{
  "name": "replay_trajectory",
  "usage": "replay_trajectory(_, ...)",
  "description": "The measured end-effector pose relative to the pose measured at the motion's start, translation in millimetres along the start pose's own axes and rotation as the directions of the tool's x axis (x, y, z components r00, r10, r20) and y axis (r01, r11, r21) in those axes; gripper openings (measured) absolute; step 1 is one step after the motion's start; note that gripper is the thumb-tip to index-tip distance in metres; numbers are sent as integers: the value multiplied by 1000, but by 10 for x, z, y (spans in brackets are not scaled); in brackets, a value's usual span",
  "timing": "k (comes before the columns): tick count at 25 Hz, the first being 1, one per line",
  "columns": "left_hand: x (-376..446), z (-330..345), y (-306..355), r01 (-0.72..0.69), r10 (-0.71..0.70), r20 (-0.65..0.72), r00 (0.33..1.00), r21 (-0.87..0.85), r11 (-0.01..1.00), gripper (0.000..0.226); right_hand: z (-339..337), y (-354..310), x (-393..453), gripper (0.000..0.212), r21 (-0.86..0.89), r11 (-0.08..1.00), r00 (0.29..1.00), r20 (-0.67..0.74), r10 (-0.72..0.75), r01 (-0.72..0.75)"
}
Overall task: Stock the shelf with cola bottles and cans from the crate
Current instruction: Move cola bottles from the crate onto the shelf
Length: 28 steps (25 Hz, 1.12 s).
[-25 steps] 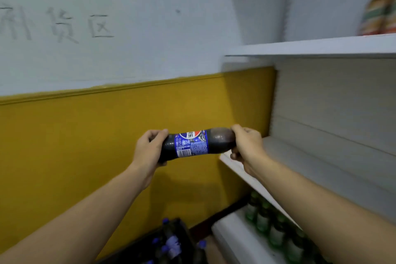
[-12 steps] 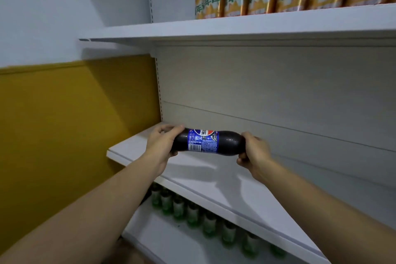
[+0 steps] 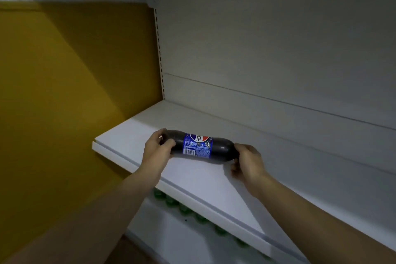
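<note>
A dark cola bottle point(image 3: 201, 146) with a blue label lies sideways between both hands, just above the left part of a white shelf point(image 3: 132, 133). My left hand point(image 3: 156, 152) grips its left end. My right hand point(image 3: 246, 163) holds its right end, fingers wrapped under it. I cannot tell whether the bottle touches the shelf board. The crate is out of view.
The shelf board holds nothing else. A white back panel point(image 3: 267, 53) rises behind it, and a yellow wall point(image 3: 75, 81) stands to the left. Green bottle caps point(image 3: 184, 208) line the shelf below. Another shelf's underside runs along the top.
The view has swung right and down from the yellow wall to the shelf. The bottle, held in both hands, has moved lower and over the shelf board. The orange cans above have left view.
</note>
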State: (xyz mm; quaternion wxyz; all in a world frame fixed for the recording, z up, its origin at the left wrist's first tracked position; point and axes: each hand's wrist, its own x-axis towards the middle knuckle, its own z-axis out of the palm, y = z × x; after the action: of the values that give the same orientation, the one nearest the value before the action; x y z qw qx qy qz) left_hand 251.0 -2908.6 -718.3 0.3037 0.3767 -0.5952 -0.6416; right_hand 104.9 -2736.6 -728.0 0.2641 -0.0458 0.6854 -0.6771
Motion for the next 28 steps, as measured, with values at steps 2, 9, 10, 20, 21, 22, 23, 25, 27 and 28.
replay_trajectory(2, 162, 28, -68, -40, 39, 18, 999, 58, 998, 47, 48, 7, 168, 22, -19, 1000, 1000, 0, 18, -18)
replay_trajectory(9, 299, 72, -239, -209, 208, 32, 978, 283, 936, 38, 105, 30, 331, 18, -61, 998, 997, -82, 17, -22)
replay_trajectory(10, 293, 75, -236, -217, 213, 45, 976, 300, 929, 40, 105, 30, 330, 19, -48, 999, 996, -92, 16, -20)
replay_trajectory(20, 201, 78, -141, -133, 126, 46, 991, 241, 961, 28, 2, -26, 187, 26, 39, 997, 998, 11, 64, -64)
replay_trajectory(21, 190, 84, -135, -128, 121, 44, 992, 232, 964, 28, -9, -22, 185, 26, 35, 997, 998, 16, 63, -63)
replay_trajectory(22, 180, 92, -131, -123, 118, 38, 992, 225, 967, 27, -25, -19, 178, 27, 36, 998, 998, 23, 60, -61)
replay_trajectory(23, 171, 101, -130, -123, 119, 31, 992, 218, 968, 27, -42, -22, 168, 28, 42, 997, 998, 32, 57, -58)
replay_trajectory(25, 142, 104, -136, -100, 100, 12, 995, 197, 975, 31, -73, -32, 125, 28, 65, 996, 997, 47, 55, -58)
replay_trajectory(27, 70, 84, -97, -44, 47, -12, 999, 161, 986, 45, -101, -37, 68, 33, 78, 995, 997, 54, 55, -59)
replay_trajectory(28, 33, 65, -66, -18, 22, -26, 999, 155, 988, 50, -114, -37, 43, 34, 76, 996, 997, 52, 51, -55)
